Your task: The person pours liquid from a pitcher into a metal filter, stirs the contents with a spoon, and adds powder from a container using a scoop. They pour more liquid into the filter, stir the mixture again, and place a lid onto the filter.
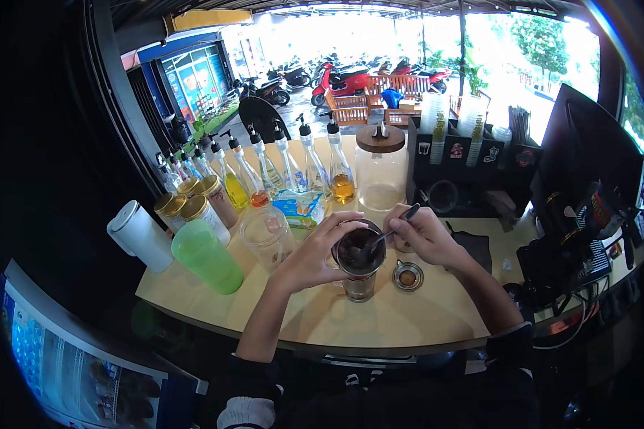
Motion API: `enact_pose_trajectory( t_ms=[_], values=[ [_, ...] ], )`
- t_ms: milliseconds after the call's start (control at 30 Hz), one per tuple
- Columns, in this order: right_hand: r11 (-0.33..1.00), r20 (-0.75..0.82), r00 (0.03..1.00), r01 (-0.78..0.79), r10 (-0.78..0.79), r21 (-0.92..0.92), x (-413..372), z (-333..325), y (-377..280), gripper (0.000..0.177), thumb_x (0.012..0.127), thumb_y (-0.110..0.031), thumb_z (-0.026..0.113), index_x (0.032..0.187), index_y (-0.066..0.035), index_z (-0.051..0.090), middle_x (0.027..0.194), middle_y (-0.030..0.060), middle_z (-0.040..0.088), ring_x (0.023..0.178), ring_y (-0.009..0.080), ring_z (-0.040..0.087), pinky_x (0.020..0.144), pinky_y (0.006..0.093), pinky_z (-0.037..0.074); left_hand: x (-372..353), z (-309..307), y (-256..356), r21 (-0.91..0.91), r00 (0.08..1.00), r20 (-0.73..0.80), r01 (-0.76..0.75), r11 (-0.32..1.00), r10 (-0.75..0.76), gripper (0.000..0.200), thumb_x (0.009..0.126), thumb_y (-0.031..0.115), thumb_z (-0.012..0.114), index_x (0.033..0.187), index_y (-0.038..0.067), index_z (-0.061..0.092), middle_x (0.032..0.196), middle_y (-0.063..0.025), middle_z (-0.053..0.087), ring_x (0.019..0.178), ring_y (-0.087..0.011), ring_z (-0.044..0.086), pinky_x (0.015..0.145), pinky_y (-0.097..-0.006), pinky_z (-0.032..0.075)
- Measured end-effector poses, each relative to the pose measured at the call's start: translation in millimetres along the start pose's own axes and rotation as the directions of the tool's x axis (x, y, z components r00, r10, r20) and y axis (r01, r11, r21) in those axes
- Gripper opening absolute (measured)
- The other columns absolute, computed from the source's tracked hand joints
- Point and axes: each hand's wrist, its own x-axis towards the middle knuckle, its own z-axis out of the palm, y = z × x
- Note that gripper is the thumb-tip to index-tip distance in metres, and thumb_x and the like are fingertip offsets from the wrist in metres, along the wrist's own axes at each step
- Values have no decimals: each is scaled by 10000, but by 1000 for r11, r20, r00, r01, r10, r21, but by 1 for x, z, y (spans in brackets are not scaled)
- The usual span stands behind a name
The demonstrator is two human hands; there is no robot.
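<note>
My left hand [318, 250] is wrapped round the upper part of a tall clear cup [359, 289], whose mouth looks dark inside. In my right hand [429, 236] is a dark spoon [385, 234], held between thumb and fingers, its bowl down inside the cup's mouth. A small round metal cup [408, 276] with something brown in it sits just right of the tall cup. Left of my left hand stands a clear plastic jug [265, 236].
Pump syrup bottles [311, 161] line the counter's back, with a wipes packet [298, 207] before them. A large lidded jar [381, 179] stands behind my hands. A green tumbler [206, 256], a white flask [142, 236] and gold-lidded jars [206, 214] are left; a black cup rack [472, 161] is right.
</note>
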Motion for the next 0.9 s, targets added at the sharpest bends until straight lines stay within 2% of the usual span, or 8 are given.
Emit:
enact_pose_trajectory(
  t_ms=[200,267,333,500,567,667,767,900],
  values=[
    [999,26,999,-39,39,5,7,-2,0,221,985,-129,471,892,26,597,728,61,620,677,120,626,634,272,494,0,1,0,24,1000,23,-22,999,21,794,559,91,814,1282,90,484,1380,-88,418,1287,-298,419,1075,-401,370],
    [999,10,999,-46,46,3,8,-3,-1,231,986,-138,472,889,28,601,720,63,622,678,122,630,632,271,493,1,1,0,88,998,13,-70,994,69,767,584,150,837,1267,83,493,1340,-105,439,1226,-311,473,1037,-403,405],
    [993,146,984,-106,99,45,9,-2,-10,259,998,-142,450,888,36,602,769,55,606,710,99,571,663,266,469,-1,1,-3,90,998,17,-63,994,62,760,585,146,835,1263,83,497,1338,-104,441,1225,-311,474,1036,-403,406],
    [993,76,990,-119,117,12,12,-6,-7,272,1001,-156,451,887,37,606,776,51,613,713,98,593,672,257,484,-2,1,-1,67,998,-9,-58,996,59,750,582,129,824,1257,84,502,1332,-102,447,1224,-309,476,1037,-406,405],
    [995,182,979,-80,91,-66,14,-4,-12,275,1003,-161,449,892,34,607,782,49,615,701,99,596,667,252,489,-4,1,-4,61,999,31,-16,998,14,810,561,76,808,1298,102,474,1371,-88,411,1288,-295,414,1076,-400,372],
    [998,36,998,-50,52,-48,14,-2,-7,254,988,-154,473,873,29,606,698,72,624,660,135,639,633,283,501,-4,2,-4,43,1000,18,-3,999,2,799,567,81,807,1294,97,477,1366,-88,414,1288,-291,415,1076,-394,373],
    [998,122,992,-37,42,-44,13,1,-14,239,985,-146,472,884,26,605,699,81,631,662,150,649,633,291,510,-4,1,-4,48,1000,1,-17,999,17,782,573,91,807,1285,94,485,1363,-87,417,1287,-285,417,1075,-387,374],
    [997,55,996,-73,75,-33,11,1,-12,197,971,-93,476,890,36,601,768,66,612,692,109,605,647,262,484,-3,0,-4,26,1000,4,-5,1000,5,771,573,96,807,1277,91,492,1363,-83,418,1285,-279,422,1076,-383,374]
  ],
)
